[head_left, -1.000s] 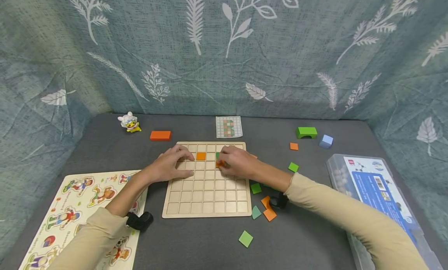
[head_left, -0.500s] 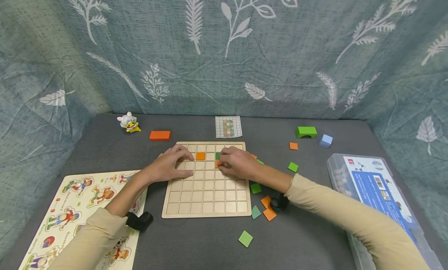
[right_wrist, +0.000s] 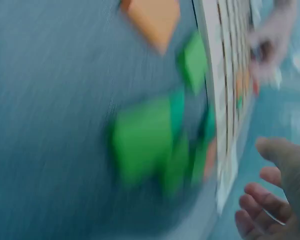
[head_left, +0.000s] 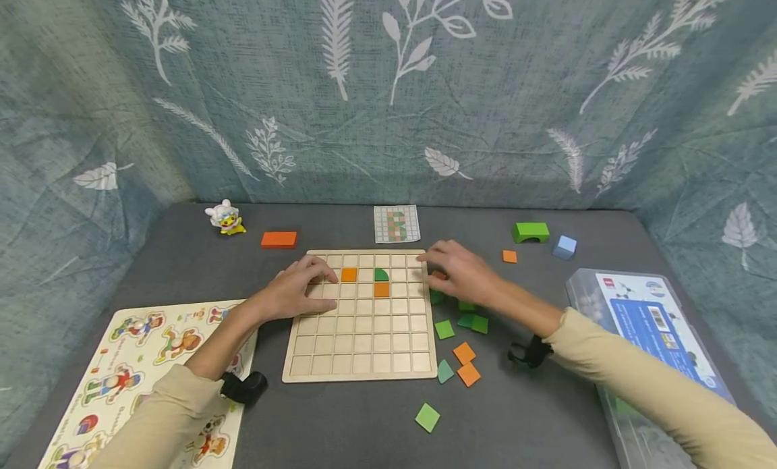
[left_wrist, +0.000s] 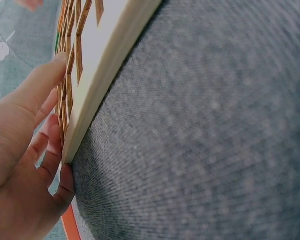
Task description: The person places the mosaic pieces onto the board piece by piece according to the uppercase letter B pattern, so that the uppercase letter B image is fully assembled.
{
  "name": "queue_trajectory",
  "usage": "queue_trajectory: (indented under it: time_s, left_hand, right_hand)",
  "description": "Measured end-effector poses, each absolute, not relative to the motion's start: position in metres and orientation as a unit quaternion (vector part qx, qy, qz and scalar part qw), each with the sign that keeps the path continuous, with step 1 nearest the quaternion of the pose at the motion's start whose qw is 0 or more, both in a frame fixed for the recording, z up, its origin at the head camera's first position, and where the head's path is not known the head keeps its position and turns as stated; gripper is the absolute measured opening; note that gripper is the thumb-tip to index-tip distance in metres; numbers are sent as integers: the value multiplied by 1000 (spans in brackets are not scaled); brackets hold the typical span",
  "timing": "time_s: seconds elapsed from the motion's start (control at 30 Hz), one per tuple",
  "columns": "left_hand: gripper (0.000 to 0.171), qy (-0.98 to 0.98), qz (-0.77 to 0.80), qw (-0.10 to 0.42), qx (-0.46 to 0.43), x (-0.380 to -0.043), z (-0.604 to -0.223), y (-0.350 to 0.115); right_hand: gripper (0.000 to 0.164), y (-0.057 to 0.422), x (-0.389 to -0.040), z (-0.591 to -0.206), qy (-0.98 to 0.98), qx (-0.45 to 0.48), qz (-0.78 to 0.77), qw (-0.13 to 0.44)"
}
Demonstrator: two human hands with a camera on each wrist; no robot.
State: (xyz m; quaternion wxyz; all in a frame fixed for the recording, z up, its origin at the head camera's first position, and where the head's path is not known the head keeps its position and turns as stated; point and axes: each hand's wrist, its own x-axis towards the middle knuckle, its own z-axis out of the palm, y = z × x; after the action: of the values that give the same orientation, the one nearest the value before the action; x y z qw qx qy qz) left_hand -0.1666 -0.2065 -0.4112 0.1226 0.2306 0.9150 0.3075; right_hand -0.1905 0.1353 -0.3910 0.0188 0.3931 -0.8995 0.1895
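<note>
A wooden grid board (head_left: pixel 352 347) lies mid-table. On it sit two orange square tiles, one at the left (head_left: pixel 349 274) and one further right (head_left: pixel 381 289), and a green quarter-round tile (head_left: pixel 381 274). My left hand (head_left: pixel 297 290) rests on the board's left side, thumb and fingers spread apart; in the left wrist view the little finger touches the board's edge. My right hand (head_left: pixel 464 273) hovers by the board's right edge with fingers spread, above a loose pile of tiles. Part of an orange tile (head_left: pixel 439 275) shows beneath its fingers. The right wrist view is blurred.
Loose green tiles (head_left: pixel 444 329) and orange tiles (head_left: pixel 464 352) lie right of the board. A printed pattern card (head_left: pixel 397 224) lies behind it. A picture puzzle (head_left: pixel 103 347) is at the left, a clear plastic case (head_left: pixel 583 300) at the right.
My right hand has let go of the orange tile, which lies below the green quarter-round, and has moved right, off the middle of the board. My left hand has stayed put.
</note>
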Motion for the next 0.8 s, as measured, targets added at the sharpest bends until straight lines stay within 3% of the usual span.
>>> queue_trajectory:
  time_s: [0.13, 0.37, 0.8]
  left_hand:
    - [33, 915, 308, 119, 232, -165, -412, -208]
    - [32, 918, 302, 111, 233, -166, -414, -208]
    - [33, 917, 301, 113, 236, -168, -414, -206]
  right_hand:
    - [50, 190, -209, -380, -924, 311, 222, -30]
    - [52, 256, -218, -382, -943, 253, 209, -55]
    - [45, 275, -202, -391, -932, 259, 226, -113]
